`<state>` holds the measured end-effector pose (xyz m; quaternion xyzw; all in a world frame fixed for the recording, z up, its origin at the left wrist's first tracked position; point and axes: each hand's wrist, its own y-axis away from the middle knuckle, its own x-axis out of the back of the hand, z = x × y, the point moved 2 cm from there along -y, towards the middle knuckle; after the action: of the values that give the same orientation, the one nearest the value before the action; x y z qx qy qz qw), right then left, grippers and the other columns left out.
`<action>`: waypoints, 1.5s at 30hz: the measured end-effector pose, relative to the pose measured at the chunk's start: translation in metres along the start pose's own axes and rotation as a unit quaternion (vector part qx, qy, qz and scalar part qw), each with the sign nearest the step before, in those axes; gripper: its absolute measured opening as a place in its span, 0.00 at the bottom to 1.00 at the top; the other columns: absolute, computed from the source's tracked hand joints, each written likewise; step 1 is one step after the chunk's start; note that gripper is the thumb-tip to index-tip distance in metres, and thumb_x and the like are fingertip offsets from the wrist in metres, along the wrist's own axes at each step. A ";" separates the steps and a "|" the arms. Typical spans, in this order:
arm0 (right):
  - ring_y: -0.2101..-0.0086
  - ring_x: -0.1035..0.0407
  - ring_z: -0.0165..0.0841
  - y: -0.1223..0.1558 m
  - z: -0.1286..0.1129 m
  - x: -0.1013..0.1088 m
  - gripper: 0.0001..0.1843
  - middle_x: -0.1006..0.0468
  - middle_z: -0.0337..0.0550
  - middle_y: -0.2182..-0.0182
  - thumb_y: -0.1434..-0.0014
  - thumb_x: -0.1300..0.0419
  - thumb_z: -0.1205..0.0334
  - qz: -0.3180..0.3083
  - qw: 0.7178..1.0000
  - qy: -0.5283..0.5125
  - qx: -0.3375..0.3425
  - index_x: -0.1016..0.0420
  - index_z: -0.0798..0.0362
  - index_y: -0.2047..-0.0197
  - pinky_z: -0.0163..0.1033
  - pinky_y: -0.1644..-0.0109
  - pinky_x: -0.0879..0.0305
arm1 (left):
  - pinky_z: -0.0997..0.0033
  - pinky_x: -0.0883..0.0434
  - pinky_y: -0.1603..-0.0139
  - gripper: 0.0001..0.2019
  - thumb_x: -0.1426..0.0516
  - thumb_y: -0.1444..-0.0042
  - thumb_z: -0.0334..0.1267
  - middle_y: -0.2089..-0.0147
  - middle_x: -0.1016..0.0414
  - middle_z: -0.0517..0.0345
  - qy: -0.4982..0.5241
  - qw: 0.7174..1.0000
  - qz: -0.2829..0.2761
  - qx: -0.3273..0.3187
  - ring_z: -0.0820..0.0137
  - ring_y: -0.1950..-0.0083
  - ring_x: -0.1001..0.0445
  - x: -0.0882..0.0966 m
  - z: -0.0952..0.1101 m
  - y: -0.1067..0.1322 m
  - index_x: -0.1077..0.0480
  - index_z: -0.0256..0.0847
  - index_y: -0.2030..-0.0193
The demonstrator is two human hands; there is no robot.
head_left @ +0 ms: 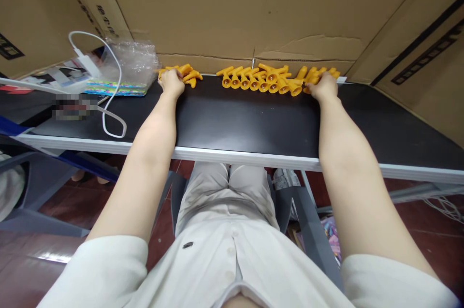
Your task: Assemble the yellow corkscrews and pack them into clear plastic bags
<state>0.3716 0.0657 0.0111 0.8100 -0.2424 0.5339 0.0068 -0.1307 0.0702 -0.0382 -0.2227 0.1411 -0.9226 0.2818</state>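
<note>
Yellow plastic horn-shaped pieces [263, 86] with flared round mouths lie side by side along the back of the black tabletop [246, 124]. Several more are bunched at the right end of that row. My right hand [326, 87] is closed around this bunch, thumb toward the row; its fingertips are partly hidden. At the left, a smaller loose heap of yellow pieces [192, 76] lies against the cardboard. My left hand [171, 82] reaches into this heap with its fingers curled on a piece, the exact grip partly covered by the hand.
A cardboard wall [232, 13] stands close behind the pieces. To the left are a stack of clear plastic bags [134, 61], a white cable [118, 76] and a blurred object [74, 107]. A metal strip [232, 155] edges the table's front; a grey chair [47, 182] stands lower left.
</note>
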 end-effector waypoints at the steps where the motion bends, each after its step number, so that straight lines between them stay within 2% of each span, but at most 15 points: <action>1: 0.27 0.31 0.45 -0.001 0.000 0.000 0.33 0.28 0.69 0.27 0.22 0.33 0.61 0.000 1.000 -0.001 -0.001 0.31 0.66 0.21 0.41 0.30 0.37 | 0.62 0.33 0.44 0.19 0.37 0.36 0.33 0.73 0.28 0.51 0.004 1.000 -0.004 0.003 0.57 0.23 0.31 0.001 0.003 0.002 0.40 0.50 0.75; 3: 0.27 0.31 0.44 -0.002 0.001 0.000 0.33 0.29 0.69 0.26 0.22 0.33 0.62 -0.001 1.000 -0.002 -0.001 0.31 0.66 0.21 0.41 0.29 0.38 | 0.63 0.36 0.47 0.20 0.40 0.31 0.31 0.74 0.31 0.53 0.000 1.000 0.002 0.015 0.62 0.22 0.32 0.004 0.010 0.005 0.43 0.50 0.73; 6: 0.29 0.30 0.44 -0.005 0.002 0.001 0.32 0.27 0.70 0.28 0.23 0.32 0.63 -0.010 1.000 -0.002 -0.006 0.29 0.67 0.22 0.41 0.30 0.37 | 0.64 0.37 0.45 0.20 0.45 0.27 0.23 0.66 0.28 0.57 0.004 0.998 0.060 0.030 0.68 0.23 0.32 0.006 0.021 0.005 0.45 0.48 0.68; 9: 0.29 0.29 0.44 -0.007 0.002 0.002 0.31 0.26 0.71 0.29 0.23 0.33 0.62 -0.017 1.000 -0.002 -0.010 0.28 0.67 0.23 0.42 0.29 0.36 | 0.70 0.35 0.39 0.20 0.46 0.25 0.20 0.55 0.26 0.60 0.060 0.988 0.138 0.034 0.72 0.35 0.25 0.004 0.035 0.001 0.46 0.49 0.62; 11: 0.29 0.29 0.44 -0.008 0.002 0.001 0.30 0.26 0.71 0.29 0.21 0.34 0.60 -0.018 1.000 0.002 -0.008 0.28 0.67 0.23 0.42 0.29 0.35 | 0.75 0.35 0.36 0.19 0.49 0.24 0.18 0.54 0.28 0.61 0.119 0.977 0.164 0.065 0.77 0.45 0.25 0.001 0.045 0.001 0.46 0.48 0.59; 14: 0.29 0.28 0.46 -0.010 0.002 0.001 0.31 0.24 0.70 0.30 0.23 0.32 0.60 -0.021 1.000 0.011 -0.005 0.26 0.68 0.24 0.43 0.28 0.34 | 0.78 0.32 0.42 0.13 0.51 0.20 0.22 0.57 0.29 0.64 0.240 0.950 0.148 0.133 0.80 0.53 0.26 -0.005 0.062 0.009 0.44 0.46 0.54; 17: 0.29 0.28 0.49 -0.010 0.000 0.002 0.33 0.25 0.70 0.30 0.27 0.28 0.63 -0.025 0.999 0.022 -0.010 0.26 0.68 0.24 0.45 0.26 0.33 | 0.73 0.34 0.55 0.09 0.51 0.20 0.23 0.51 0.23 0.62 0.307 0.932 0.105 0.161 0.78 0.53 0.26 -0.008 0.075 0.020 0.39 0.43 0.46; 20: 0.28 0.29 0.51 -0.006 -0.002 0.005 0.34 0.25 0.70 0.29 0.27 0.28 0.64 -0.028 0.999 0.024 -0.016 0.27 0.69 0.24 0.46 0.26 0.33 | 0.69 0.35 0.55 0.13 0.48 0.22 0.24 0.45 0.17 0.61 0.310 0.934 0.067 0.165 0.76 0.46 0.24 -0.010 0.081 0.026 0.36 0.44 0.38; 22: 0.28 0.29 0.50 -0.003 -0.003 0.007 0.34 0.25 0.69 0.29 0.27 0.28 0.65 -0.026 0.999 0.021 -0.018 0.26 0.68 0.24 0.45 0.26 0.34 | 0.66 0.34 0.51 0.17 0.44 0.23 0.27 0.49 0.14 0.63 0.282 0.944 0.023 0.172 0.72 0.37 0.24 -0.013 0.081 0.027 0.34 0.49 0.34; 25: 0.29 0.29 0.49 0.003 -0.003 0.007 0.33 0.25 0.68 0.29 0.27 0.29 0.65 -0.013 1.000 0.012 -0.012 0.26 0.68 0.24 0.43 0.28 0.34 | 0.67 0.34 0.49 0.14 0.40 0.25 0.28 0.58 0.14 0.66 0.267 0.948 -0.019 0.174 0.72 0.35 0.23 -0.017 0.083 0.029 0.31 0.49 0.39; 29: 0.30 0.28 0.48 0.007 0.000 0.003 0.31 0.25 0.71 0.30 0.26 0.30 0.65 -0.005 1.000 -0.002 -0.008 0.26 0.68 0.24 0.45 0.30 0.34 | 0.73 0.35 0.57 0.13 0.38 0.29 0.21 0.66 0.22 0.70 0.313 0.938 0.016 0.146 0.78 0.59 0.22 -0.023 0.086 0.036 0.34 0.43 0.56; 32: 0.31 0.27 0.50 0.006 0.003 -0.001 0.33 0.26 0.72 0.29 0.28 0.29 0.65 -0.003 1.000 -0.011 -0.018 0.25 0.68 0.25 0.47 0.30 0.33 | 0.73 0.31 0.60 0.13 0.38 0.31 0.22 0.65 0.22 0.65 0.302 0.940 0.003 0.158 0.76 0.63 0.21 -0.029 0.082 0.037 0.34 0.43 0.60; 36: 0.31 0.27 0.50 0.002 0.007 -0.004 0.33 0.25 0.71 0.29 0.28 0.28 0.63 -0.011 1.000 -0.007 -0.019 0.24 0.70 0.26 0.46 0.30 0.33 | 0.75 0.24 0.63 0.09 0.33 0.31 0.34 0.64 0.18 0.60 0.284 0.944 -0.019 0.166 0.70 0.59 0.14 -0.035 0.074 0.032 0.30 0.45 0.58; 41: 0.29 0.29 0.49 0.003 0.005 -0.004 0.35 0.26 0.70 0.28 0.27 0.28 0.63 -0.036 0.999 0.015 -0.010 0.26 0.70 0.24 0.44 0.29 0.34 | 0.77 0.23 0.70 0.17 0.36 0.25 0.51 0.67 0.21 0.60 0.307 0.934 -0.049 0.175 0.71 0.67 0.16 -0.039 0.075 0.034 0.30 0.45 0.61; 45: 0.29 0.29 0.51 0.005 0.000 0.001 0.33 0.28 0.75 0.28 0.26 0.31 0.67 -0.007 1.000 -0.003 -0.007 0.28 0.72 0.24 0.46 0.29 0.34 | 0.75 0.21 0.68 0.18 0.34 0.28 0.57 0.66 0.19 0.58 0.292 0.937 -0.070 0.181 0.68 0.66 0.15 -0.041 0.078 0.038 0.27 0.45 0.59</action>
<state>0.3698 0.0612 0.0105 0.8131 -0.2403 0.5300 0.0160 -0.0448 0.0526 0.0006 0.1018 0.0317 -0.9743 0.1984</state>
